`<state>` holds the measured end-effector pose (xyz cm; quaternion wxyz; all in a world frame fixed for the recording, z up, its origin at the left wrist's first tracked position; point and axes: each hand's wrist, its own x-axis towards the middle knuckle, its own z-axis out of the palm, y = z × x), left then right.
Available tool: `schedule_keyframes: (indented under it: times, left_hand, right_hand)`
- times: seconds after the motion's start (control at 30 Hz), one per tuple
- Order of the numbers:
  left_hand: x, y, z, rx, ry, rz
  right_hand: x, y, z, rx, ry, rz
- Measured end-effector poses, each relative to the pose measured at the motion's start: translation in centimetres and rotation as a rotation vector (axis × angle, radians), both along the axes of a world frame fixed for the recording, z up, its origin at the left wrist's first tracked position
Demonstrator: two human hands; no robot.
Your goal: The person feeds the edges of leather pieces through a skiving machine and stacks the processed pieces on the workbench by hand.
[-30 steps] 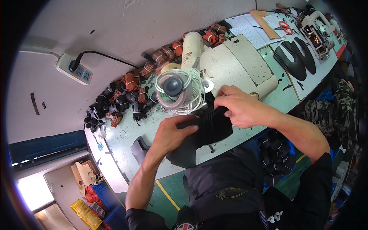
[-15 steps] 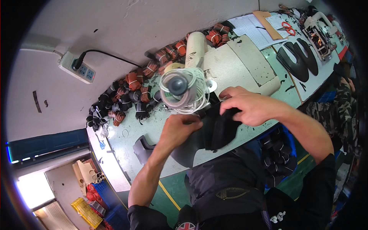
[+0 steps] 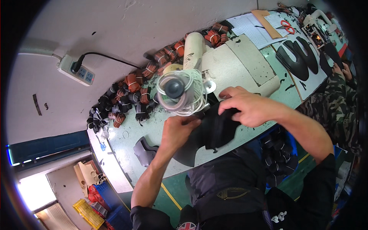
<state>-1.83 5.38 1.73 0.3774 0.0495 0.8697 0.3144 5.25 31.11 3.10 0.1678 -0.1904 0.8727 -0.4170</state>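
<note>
Both my hands are on a black, flexible piece of material (image 3: pixel 219 132), which looks like a fabric or leather shoe upper, beside the sewing machine (image 3: pixel 220 63). My left hand (image 3: pixel 178 132) pinches its left part, thumb and fingers together. With bent fingers, my right hand (image 3: pixel 249 107) grips the upper right edge. A smooth dark grey flap (image 3: pixel 188 153) hangs below my left hand toward the table's front edge. The machine's head, with a round dark knob (image 3: pixel 174 88) and a loose coil of white cord (image 3: pixel 199 94), hides the stitching spot. Another dark grey cut piece (image 3: pixel 145 151) lies left of my left wrist.
Tied bundles of black and brown pieces (image 3: pixel 132 82) line the wall side. Black curved pieces (image 3: pixel 293 61), orange-handled scissors (image 3: pixel 285 27) and papers (image 3: pixel 243 32) lie right. A blue basket (image 3: pixel 293 143) holds black bundles below. A co-worker in camouflage sleeves (image 3: pixel 337 96) is at far right.
My hands and the black piece have barely moved. At far right, the co-worker's hands have come into view with a black piece near the other machine.
</note>
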Motion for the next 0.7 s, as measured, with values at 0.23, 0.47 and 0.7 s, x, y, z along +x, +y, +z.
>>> schedule_keyframes:
  times: [0.23, 0.47, 0.7]
  left_hand:
    - [0.3, -2.2, -0.7, 0.169, 0.058, 0.058]
    - [1.2, -0.1, -2.0, 0.187, 0.220, 0.125]
    - [6.7, -5.4, -1.7, 0.211, -0.078, 0.234]
  right_hand:
    - [0.7, -1.7, 0.9, 0.307, -0.025, -0.167]
    - [-0.4, 1.1, 1.7, 0.083, -0.106, 0.097]
    - [2.0, -1.9, 1.9, 0.006, -0.235, -0.233]
